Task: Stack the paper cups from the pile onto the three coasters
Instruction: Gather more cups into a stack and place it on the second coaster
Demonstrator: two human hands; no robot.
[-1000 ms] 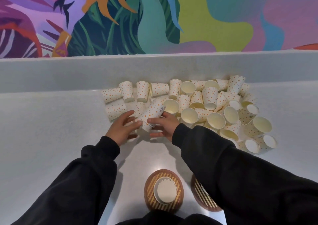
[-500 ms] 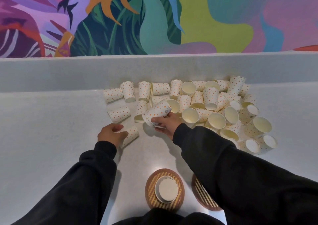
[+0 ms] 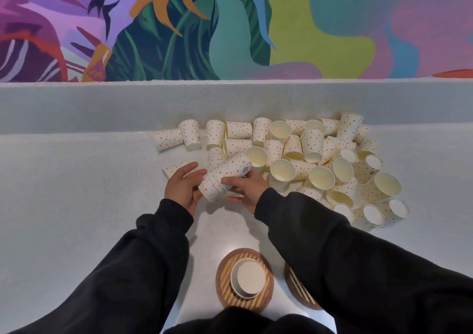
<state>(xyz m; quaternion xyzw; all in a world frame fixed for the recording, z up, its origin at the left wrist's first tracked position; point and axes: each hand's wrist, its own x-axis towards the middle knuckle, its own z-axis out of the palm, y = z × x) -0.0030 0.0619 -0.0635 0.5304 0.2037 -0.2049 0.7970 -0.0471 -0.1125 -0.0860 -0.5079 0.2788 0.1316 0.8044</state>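
Note:
A pile of dotted paper cups [image 3: 312, 152] lies across the white counter, most on their sides. My right hand [image 3: 244, 186] grips a short nested stack of cups [image 3: 227, 172] held on its side. My left hand [image 3: 183, 185] holds the stack's open end, fingers curled around a cup being pushed onto it. Near my body, a round striped coaster [image 3: 222, 295] carries an upside-down cup stack [image 3: 248, 277]. A second coaster [image 3: 298, 290] shows partly under my right sleeve. A third coaster is not visible.
The counter [image 3: 76, 205] ends at a raised white ledge [image 3: 102, 103] right behind the pile, below a colourful mural. Loose cups [image 3: 169, 139] lie at the pile's left edge. My dark sleeves cover the near corners.
My left hand picked up a cup from the counter and brought it right to the open end of the stack. My right hand kept hold of the stack, lowering it slightly.

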